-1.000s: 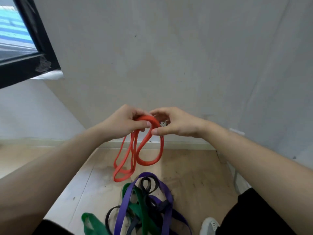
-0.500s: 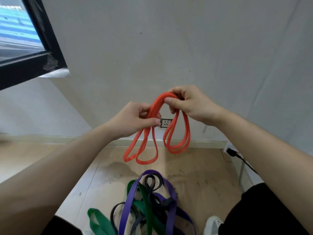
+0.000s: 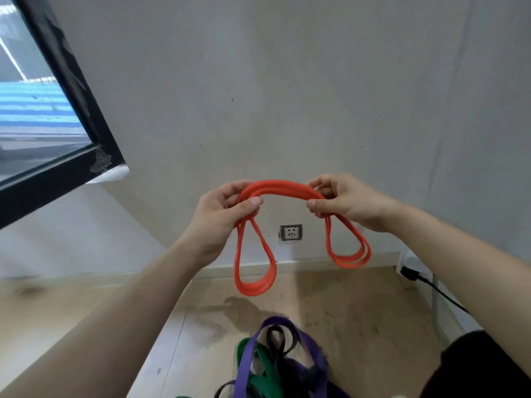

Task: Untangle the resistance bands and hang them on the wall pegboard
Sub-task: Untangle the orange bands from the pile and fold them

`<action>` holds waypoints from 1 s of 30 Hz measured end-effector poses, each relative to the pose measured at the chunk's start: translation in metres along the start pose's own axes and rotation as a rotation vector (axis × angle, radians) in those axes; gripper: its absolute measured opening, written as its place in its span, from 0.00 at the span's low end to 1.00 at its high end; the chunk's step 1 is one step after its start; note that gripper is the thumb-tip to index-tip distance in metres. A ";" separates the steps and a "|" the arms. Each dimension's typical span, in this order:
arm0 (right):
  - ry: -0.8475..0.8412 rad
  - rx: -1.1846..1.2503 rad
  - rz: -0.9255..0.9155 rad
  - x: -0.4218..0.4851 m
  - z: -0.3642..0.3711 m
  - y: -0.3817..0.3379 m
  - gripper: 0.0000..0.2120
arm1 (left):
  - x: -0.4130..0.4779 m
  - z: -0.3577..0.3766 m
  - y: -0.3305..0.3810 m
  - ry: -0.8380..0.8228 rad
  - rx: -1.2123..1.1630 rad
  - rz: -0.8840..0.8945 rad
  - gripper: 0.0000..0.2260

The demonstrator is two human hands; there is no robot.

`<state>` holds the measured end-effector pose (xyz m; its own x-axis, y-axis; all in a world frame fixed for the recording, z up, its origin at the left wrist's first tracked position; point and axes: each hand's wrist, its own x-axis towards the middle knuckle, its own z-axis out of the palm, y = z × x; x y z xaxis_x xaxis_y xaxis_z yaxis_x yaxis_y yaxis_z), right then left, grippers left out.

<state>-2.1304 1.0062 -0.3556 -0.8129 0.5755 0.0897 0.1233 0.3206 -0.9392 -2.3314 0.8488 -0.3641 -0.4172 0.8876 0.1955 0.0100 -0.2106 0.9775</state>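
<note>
Against a bare grey wall [image 3: 287, 81] we hold the orange band [image 3: 283, 187] up in the air, its strands bunched and arching between our hands, one loop hanging under the left hand [image 3: 221, 222] and a shorter one under the right hand [image 3: 347, 203], each hand pinching the bunch between thumb and curled fingers. Below, a tangled pile [image 3: 275, 366] of purple, green and black bands lies on the wooden floor [image 3: 359, 326], back from its wall edge. A wall socket [image 3: 291, 232] shows between the loops, a black window frame [image 3: 86, 116] at the left.
</note>
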 end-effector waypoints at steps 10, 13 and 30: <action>0.259 -0.022 -0.261 0.002 0.010 -0.045 0.17 | 0.037 0.036 0.061 0.176 -0.052 0.147 0.07; 0.370 -0.078 -0.362 0.011 0.004 -0.075 0.26 | 0.057 0.037 0.100 0.176 -0.015 0.226 0.07; 0.505 -0.393 -0.723 0.113 -0.055 -0.281 0.32 | 0.164 0.015 0.294 0.340 0.139 0.610 0.09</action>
<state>-2.2256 1.0224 -0.0638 -0.4380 0.3666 0.8209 -0.0546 0.9006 -0.4313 -2.3836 0.9387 -0.0435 -0.5608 0.4461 0.6975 0.4382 -0.5549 0.7072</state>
